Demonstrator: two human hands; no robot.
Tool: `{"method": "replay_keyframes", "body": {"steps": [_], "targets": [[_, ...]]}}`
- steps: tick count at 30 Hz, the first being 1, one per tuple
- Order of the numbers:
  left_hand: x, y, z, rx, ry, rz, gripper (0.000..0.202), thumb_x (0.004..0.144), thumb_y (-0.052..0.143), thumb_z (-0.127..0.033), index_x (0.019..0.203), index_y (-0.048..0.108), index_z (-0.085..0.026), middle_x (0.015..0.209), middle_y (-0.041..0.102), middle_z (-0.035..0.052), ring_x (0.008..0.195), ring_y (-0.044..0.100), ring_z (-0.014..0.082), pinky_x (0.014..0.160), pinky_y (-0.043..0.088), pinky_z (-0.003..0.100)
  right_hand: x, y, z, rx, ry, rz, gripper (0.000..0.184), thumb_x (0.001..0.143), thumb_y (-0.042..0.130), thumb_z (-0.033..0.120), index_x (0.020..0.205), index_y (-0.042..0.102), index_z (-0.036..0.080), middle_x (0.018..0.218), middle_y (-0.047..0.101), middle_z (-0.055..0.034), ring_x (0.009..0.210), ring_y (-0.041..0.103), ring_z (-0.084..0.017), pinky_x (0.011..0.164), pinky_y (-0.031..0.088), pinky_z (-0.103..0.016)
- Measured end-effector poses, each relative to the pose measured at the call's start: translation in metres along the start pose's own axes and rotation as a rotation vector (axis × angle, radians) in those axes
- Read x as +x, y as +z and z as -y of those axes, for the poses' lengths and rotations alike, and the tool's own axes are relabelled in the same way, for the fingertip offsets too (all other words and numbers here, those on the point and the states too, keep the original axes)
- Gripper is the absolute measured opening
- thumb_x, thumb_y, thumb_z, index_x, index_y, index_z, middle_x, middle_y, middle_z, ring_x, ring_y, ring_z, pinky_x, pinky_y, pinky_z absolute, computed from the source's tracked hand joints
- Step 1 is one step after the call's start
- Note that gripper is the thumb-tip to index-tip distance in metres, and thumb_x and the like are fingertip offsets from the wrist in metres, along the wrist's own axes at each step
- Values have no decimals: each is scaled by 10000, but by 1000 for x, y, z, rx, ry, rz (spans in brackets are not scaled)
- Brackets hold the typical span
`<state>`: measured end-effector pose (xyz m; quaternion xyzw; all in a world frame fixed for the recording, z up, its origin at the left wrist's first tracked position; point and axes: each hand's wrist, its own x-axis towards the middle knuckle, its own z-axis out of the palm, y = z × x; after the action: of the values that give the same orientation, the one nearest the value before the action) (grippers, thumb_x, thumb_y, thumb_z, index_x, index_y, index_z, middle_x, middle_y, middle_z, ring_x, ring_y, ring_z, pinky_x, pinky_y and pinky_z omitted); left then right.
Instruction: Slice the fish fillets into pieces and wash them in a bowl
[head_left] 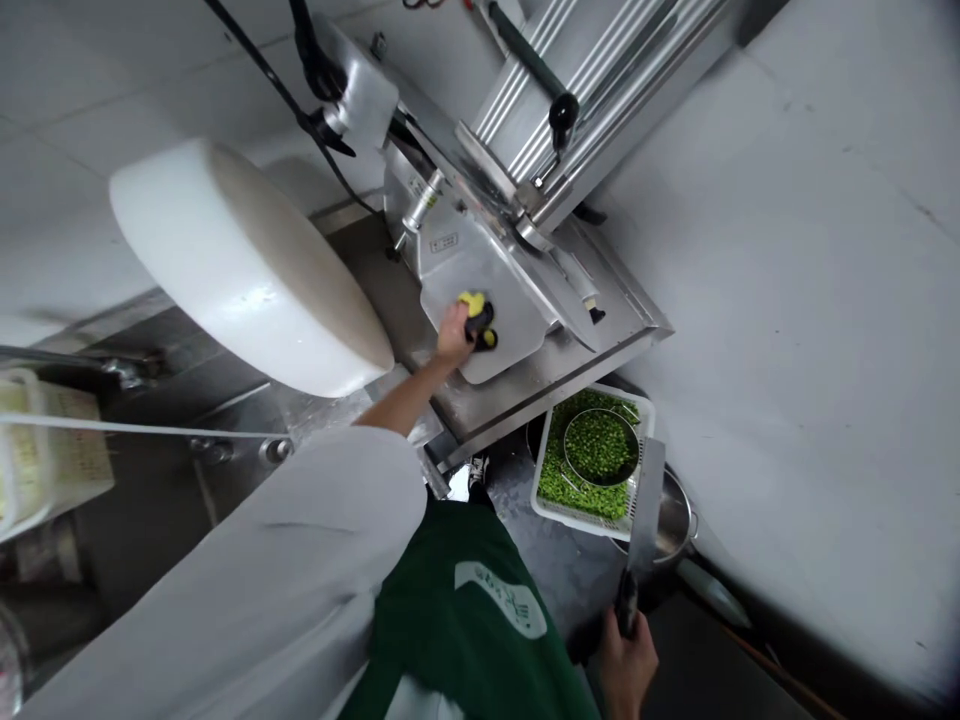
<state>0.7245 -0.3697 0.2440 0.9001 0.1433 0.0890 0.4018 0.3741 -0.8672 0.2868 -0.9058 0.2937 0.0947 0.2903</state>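
Observation:
My left hand (454, 335) reaches out to a metal slicing machine (517, 262) on the steel counter. Its fingers are closed on a black and yellow knob (480, 318) on the machine's front plate. Low down by my green apron (469, 615), my right hand (627, 668) grips the dark handle of a cleaver (645, 505). The broad blade points away from me. It lies over the edge of a white basket (551, 505) filled with chopped green vegetables.
A round metal strainer (600, 447), also full of greens, sits in the basket, and a steel pot (675, 520) stands beneath it. A thick round white chopping block (247, 265) leans at the left. A white crate (45, 450) is at the far left. White tiled wall surrounds the machine.

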Motion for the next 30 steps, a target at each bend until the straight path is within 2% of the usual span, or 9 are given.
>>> {"method": "replay_keyframes", "body": {"steps": [5,10,13,18,20,22,25,27,30], "targets": [[-157,50,-30,-186,55,175,378,752,677,-69,1105,661,-204,1198,703,129,1218,654,329,1130,531,510,19,1,-4,-154,-77,37,524,776,500,796,827,569,279,629,659,-82,607,647,-313,578,425,-350],[-228,12,-50,-256,-103,-134,483,866,676,-212,1334,558,-187,1221,675,153,1147,674,330,1040,570,530,42,6,24,-322,-359,121,425,819,448,660,852,588,260,684,702,-110,627,675,-314,588,402,-332],[-238,-14,-83,-209,47,-149,599,880,697,-267,1443,507,-194,1309,636,161,1209,624,334,1070,538,513,51,19,62,-385,-560,181,390,849,468,557,939,643,219,758,745,-127,674,698,-297,627,409,-324],[-223,4,-130,69,231,217,546,822,734,-227,1362,650,-211,1330,617,214,1172,571,416,1018,472,595,60,34,131,-485,-831,223,307,903,548,403,1068,671,176,780,755,-118,701,702,-270,656,401,-312],[-199,4,-115,92,131,177,529,793,742,-181,1318,680,-201,1354,606,233,1207,554,446,1024,450,622,62,27,138,-509,-881,214,288,896,565,367,1079,670,171,789,758,-120,709,706,-274,655,401,-313],[-168,-11,-83,4,-29,7,519,760,759,-159,1273,683,-173,1343,610,238,1265,533,461,1070,428,646,62,10,127,-508,-894,207,283,883,566,359,1070,670,172,790,759,-121,707,708,-276,652,407,-315],[-138,-45,-40,-365,-271,-251,483,773,795,-223,1232,656,-163,1232,676,168,1270,590,368,1156,436,575,53,-18,96,-439,-879,175,298,884,542,409,1035,667,184,772,752,-118,702,706,-281,665,436,-325],[-143,-58,-34,-698,-434,-300,481,772,812,-280,1214,646,-187,1124,732,94,1179,671,290,1128,504,488,41,-26,88,-378,-855,130,340,908,522,479,1021,667,193,759,746,-119,698,701,-286,679,454,-337],[-185,-52,-62,-1153,-650,-115,370,790,789,-436,1064,693,-206,906,767,52,1027,757,292,1007,601,460,25,-10,114,-316,-844,124,445,968,502,616,1014,668,206,750,737,-112,696,691,-277,677,444,-332]]}}
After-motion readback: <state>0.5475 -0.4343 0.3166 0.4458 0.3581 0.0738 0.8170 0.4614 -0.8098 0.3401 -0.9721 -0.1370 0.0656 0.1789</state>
